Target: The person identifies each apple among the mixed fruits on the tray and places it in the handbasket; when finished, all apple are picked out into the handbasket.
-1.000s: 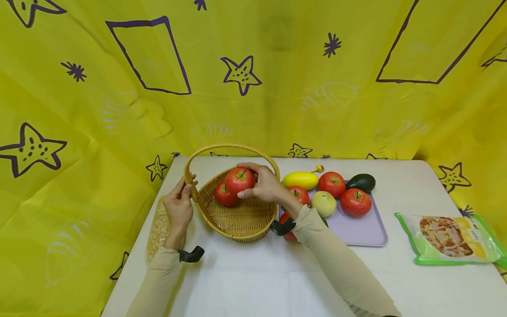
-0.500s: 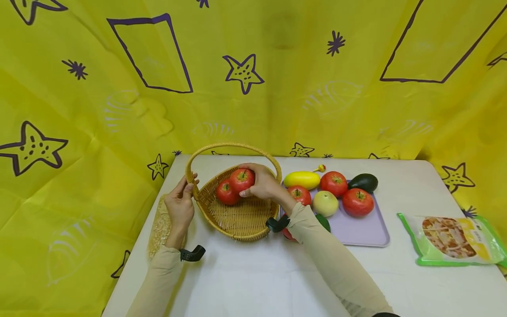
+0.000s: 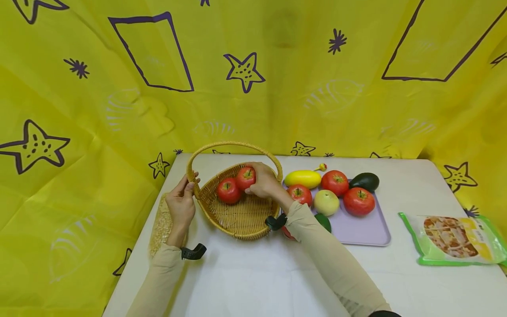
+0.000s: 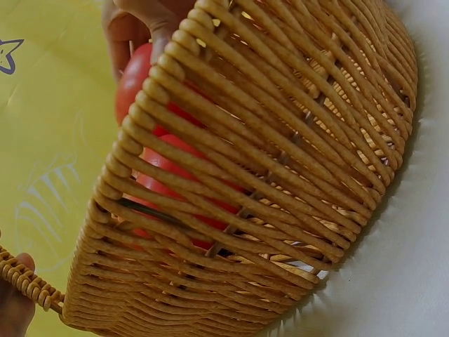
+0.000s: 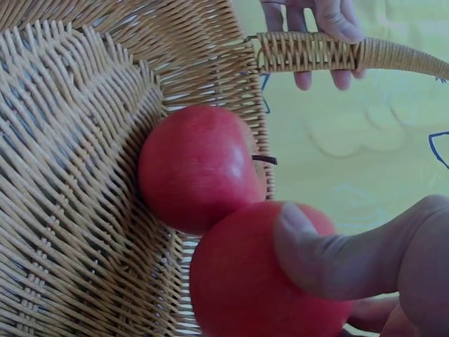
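The right hand (image 3: 264,180) holds a red apple (image 3: 245,178) between the thumb and fingers, inside the wicker basket (image 3: 237,222) near its far rim; whether the basket's bottom supports this apple, I cannot tell. Close beside it, on the left, a second apple (image 3: 228,190) lies in the basket. The left hand (image 3: 181,204) grips the left foot of the arched handle (image 3: 229,143), which rises over the basket. Just to the right is a lilac tray (image 3: 358,233), whose front left part is covered by the right sleeve (image 3: 321,251). This sleeve and the black wrist device (image 3: 276,223) also hide most of a red thing (image 3: 288,234) and a part of a green one (image 3: 323,223). On the tray are crowded a yellow fruit (image 3: 303,179), red fruits (image 3: 359,202), a pale green fruit (image 3: 326,202) and a dark green fruit (image 3: 364,182). Farther right lies a green-edged packet (image 3: 451,237); at the left, a bag of pale grains (image 3: 160,231) lies partly behind the left forearm.
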Demonstrator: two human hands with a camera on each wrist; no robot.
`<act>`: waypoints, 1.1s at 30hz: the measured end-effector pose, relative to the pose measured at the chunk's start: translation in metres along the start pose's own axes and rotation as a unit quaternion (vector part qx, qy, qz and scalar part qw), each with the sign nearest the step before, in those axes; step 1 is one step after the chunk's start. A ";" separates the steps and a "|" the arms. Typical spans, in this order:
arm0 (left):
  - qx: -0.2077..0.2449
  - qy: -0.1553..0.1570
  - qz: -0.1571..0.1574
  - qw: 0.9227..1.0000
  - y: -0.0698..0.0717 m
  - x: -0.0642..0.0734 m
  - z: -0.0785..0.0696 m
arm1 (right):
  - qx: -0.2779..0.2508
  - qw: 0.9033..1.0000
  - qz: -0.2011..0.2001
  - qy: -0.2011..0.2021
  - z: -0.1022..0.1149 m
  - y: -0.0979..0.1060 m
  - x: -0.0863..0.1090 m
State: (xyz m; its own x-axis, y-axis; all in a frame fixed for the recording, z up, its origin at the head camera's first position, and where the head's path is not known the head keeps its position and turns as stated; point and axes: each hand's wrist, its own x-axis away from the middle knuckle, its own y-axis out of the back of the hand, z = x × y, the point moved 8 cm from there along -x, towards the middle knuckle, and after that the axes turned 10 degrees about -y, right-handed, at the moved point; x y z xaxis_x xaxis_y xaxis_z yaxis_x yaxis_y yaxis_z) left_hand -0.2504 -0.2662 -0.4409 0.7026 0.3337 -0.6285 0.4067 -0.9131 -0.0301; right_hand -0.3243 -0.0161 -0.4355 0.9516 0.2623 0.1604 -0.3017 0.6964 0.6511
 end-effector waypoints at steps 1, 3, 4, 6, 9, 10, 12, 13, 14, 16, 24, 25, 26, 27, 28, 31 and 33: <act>-0.001 0.000 0.000 1.000 0.000 0.000 0.000 | 0.005 1.000 -0.002 -0.001 0.000 0.000 0.000; -0.002 0.002 -0.002 1.000 0.001 0.000 0.000 | 0.016 1.000 -0.004 -0.006 -0.001 -0.002 -0.001; -0.003 0.003 -0.003 1.000 0.001 0.000 0.000 | 0.021 1.000 -0.005 -0.008 -0.001 -0.003 -0.002; -0.002 0.005 -0.006 1.000 0.001 0.000 0.000 | 0.032 0.999 -0.008 -0.011 -0.001 -0.004 -0.003; -0.003 0.006 -0.007 1.000 0.001 0.000 -0.001 | 0.045 0.999 -0.008 -0.022 -0.002 -0.006 -0.006; -0.003 0.005 -0.006 1.000 0.001 0.000 -0.001 | 0.049 0.998 -0.006 -0.027 -0.003 -0.007 -0.007; -0.002 0.004 -0.005 1.000 0.001 0.000 -0.001 | 0.058 0.998 -0.003 -0.037 -0.006 -0.009 -0.009; -0.003 0.003 -0.004 1.000 0.001 0.000 -0.002 | 0.065 0.997 0.000 -0.042 -0.007 -0.011 -0.011; -0.003 0.002 -0.003 1.000 0.001 0.000 -0.002 | 0.070 0.996 0.003 -0.047 -0.009 -0.012 -0.012; -0.002 0.000 -0.002 1.000 0.000 0.001 -0.003 | 0.081 0.995 0.008 -0.056 -0.013 -0.014 -0.013; -0.003 -0.004 0.002 1.000 -0.001 0.000 -0.003 | 0.076 0.994 0.011 -0.081 -0.017 -0.017 -0.018; -0.002 -0.004 0.002 1.000 -0.001 0.000 -0.003 | 0.070 0.994 0.009 -0.085 -0.018 -0.017 -0.018; 0.000 -0.004 0.002 1.000 -0.001 0.000 -0.003 | 0.063 0.994 0.007 -0.088 -0.018 -0.016 -0.018; 0.001 -0.004 0.002 1.000 -0.001 0.000 -0.003 | 0.058 0.994 0.004 -0.091 -0.018 -0.015 -0.018; 0.001 -0.004 0.001 1.000 -0.001 0.000 -0.003 | 0.053 0.994 0.002 -0.095 -0.019 -0.015 -0.019; 0.002 -0.001 -0.001 1.000 0.000 0.000 -0.002 | 0.041 0.994 -0.006 -0.102 -0.020 -0.015 -0.019; 0.000 0.000 -0.002 1.000 0.000 0.001 -0.001 | 0.037 0.994 -0.006 -0.105 -0.021 -0.016 -0.020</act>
State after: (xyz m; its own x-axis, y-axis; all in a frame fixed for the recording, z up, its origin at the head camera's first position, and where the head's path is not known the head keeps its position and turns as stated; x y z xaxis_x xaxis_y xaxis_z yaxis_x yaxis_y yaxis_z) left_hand -0.2489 -0.2657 -0.4409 0.7012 0.3379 -0.6278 0.4095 -0.9117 -0.0334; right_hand -0.3396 -0.0180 -0.4645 0.9491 0.1035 0.2975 -0.2915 0.6460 0.7054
